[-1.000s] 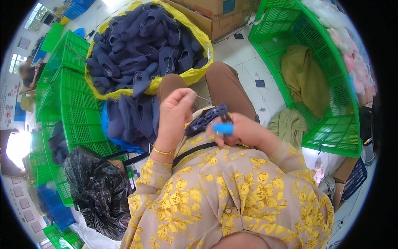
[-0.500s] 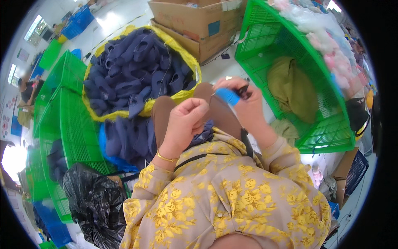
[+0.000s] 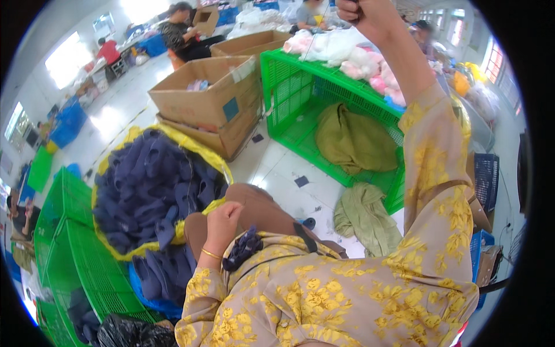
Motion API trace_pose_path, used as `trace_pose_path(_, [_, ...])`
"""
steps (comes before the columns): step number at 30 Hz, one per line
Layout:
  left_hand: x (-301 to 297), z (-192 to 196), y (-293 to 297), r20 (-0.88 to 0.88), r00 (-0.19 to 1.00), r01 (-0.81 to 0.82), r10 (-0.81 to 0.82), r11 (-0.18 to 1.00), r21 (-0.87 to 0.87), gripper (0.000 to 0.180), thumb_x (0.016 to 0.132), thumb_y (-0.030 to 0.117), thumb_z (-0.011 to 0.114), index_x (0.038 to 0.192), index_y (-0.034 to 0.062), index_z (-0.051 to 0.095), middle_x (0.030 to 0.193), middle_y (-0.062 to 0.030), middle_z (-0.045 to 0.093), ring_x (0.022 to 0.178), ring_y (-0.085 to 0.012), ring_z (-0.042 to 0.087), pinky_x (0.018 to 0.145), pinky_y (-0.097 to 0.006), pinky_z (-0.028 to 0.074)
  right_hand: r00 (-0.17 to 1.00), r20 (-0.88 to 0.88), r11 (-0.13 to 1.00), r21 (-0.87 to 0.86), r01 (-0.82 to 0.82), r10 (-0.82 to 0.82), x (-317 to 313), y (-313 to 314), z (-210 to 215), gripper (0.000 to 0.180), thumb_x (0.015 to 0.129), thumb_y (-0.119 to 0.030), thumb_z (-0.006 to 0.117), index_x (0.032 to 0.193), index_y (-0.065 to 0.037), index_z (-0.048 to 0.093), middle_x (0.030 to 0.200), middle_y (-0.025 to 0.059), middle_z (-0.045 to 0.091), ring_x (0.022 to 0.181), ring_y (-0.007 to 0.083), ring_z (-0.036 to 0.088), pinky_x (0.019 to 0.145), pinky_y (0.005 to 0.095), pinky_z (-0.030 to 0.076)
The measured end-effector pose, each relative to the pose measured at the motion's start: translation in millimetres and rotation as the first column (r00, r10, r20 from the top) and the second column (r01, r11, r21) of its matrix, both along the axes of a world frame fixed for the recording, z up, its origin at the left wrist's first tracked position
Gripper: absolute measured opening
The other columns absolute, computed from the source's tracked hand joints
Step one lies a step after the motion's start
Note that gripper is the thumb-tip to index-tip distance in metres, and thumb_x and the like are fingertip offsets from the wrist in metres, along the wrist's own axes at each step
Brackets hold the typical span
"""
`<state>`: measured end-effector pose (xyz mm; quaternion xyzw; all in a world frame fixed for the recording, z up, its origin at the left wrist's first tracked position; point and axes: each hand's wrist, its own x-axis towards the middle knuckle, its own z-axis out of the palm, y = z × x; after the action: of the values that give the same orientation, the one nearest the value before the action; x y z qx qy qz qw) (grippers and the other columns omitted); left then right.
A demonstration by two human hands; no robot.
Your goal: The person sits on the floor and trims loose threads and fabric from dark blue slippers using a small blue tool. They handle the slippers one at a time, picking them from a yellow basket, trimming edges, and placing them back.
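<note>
My left hand (image 3: 222, 226) is closed in a pinch above my lap; whatever its fingers hold is too small to make out. High up at the top edge, my right hand (image 3: 367, 16) is raised at arm's length, its fingers curled round a small black-handled tool, mostly hidden and cut by the frame. A thin dark line, perhaps thread, shows left of that hand. Against my waist lies a crumpled navy fabric bundle (image 3: 243, 248). Close to my left knee, a yellow sack (image 3: 99, 222) is heaped with navy slipper-shaped pieces (image 3: 153, 182).
More navy pieces (image 3: 165, 272) lie on blue plastic beside my left thigh. Green crates (image 3: 87, 254) stand at the left. Ahead are cardboard boxes (image 3: 202, 107). A green crate (image 3: 289, 115) at the right holds olive cloth (image 3: 352, 141). People sit working farther off.
My right hand has swung up and away from my left hand, to the far top. My left hand stays closed near my lap. The view has turned to the right and up.
</note>
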<state>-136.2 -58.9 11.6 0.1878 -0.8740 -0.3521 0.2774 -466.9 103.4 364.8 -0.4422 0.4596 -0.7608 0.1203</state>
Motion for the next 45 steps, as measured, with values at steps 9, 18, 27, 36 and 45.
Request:
trace_pose_path(9, [0,-9,-16,-0.021,1.0,0.015,-0.017,0.997,-0.075,0.012,0.083,0.016,0.067,0.084,0.0041,0.07,0.079,-0.0122,0.066,0.072,-0.0294,0.064,0.064,-0.035,0.05,0.959,0.16,0.97,0.112,0.217,-0.233,-67,44,44,0.013,0.094,-0.017,0.057,0.083,-0.01,0.054,0.058,-0.0016,0.042,0.044,0.0088,0.038,0.038,0.0252,0.033])
trace_pose_path(18, [6,-39,-59,-0.006,0.977,-0.211,0.211,0.974,-0.079,0.012,0.08,0.016,0.068,0.082,0.0049,0.072,0.081,-0.0131,0.068,0.075,-0.0309,0.065,0.069,-0.037,0.051,0.606,-0.065,0.603,-0.225,0.765,-0.793,-226,164,77,0.012,0.084,-0.003,0.046,0.087,-0.001,0.057,0.073,0.0102,0.059,0.051,0.0114,0.048,0.044,0.0265,0.034])
trace_pose_path(27, [11,-30,-90,-0.065,0.952,-0.301,0.299,0.875,-0.379,0.017,0.078,0.015,0.07,0.089,0.0025,0.07,0.086,-0.013,0.067,0.089,-0.0292,0.065,0.08,-0.034,0.049,0.747,-0.101,0.735,0.139,0.664,-0.656,-213,141,15,0.018,0.09,-0.012,0.048,0.105,-0.006,0.055,0.076,0.0031,0.056,0.051,0.0069,0.042,0.04,0.0233,0.032])
trace_pose_path(36, [-29,131,-7,-0.377,0.926,0.094,-0.022,0.98,0.174,0.013,0.085,0.006,0.068,0.098,0.0015,0.067,0.093,-0.0023,0.065,0.073,-0.0073,0.058,0.063,-0.022,0.047,0.931,-0.271,0.791,0.612,-0.03,0.246,105,-13,-82,0.011,0.092,-0.02,0.064,0.099,-0.012,0.061,0.096,-0.0047,0.067,0.067,-0.002,0.045,0.05,0.0157,0.03])
trace_pose_path(45, [-24,166,20,-0.586,0.807,0.355,-0.068,0.849,0.391,0.017,0.088,0.007,0.068,0.103,0.0003,0.065,0.102,0.0003,0.064,0.084,-0.006,0.057,0.074,-0.02,0.045,0.881,-0.225,0.816,0.519,-0.253,0.416,156,-52,-107,0.011,0.087,-0.015,0.069,0.094,-0.006,0.066,0.09,-0.003,0.064,0.084,0.0051,0.055,0.075,0.0219,0.042])
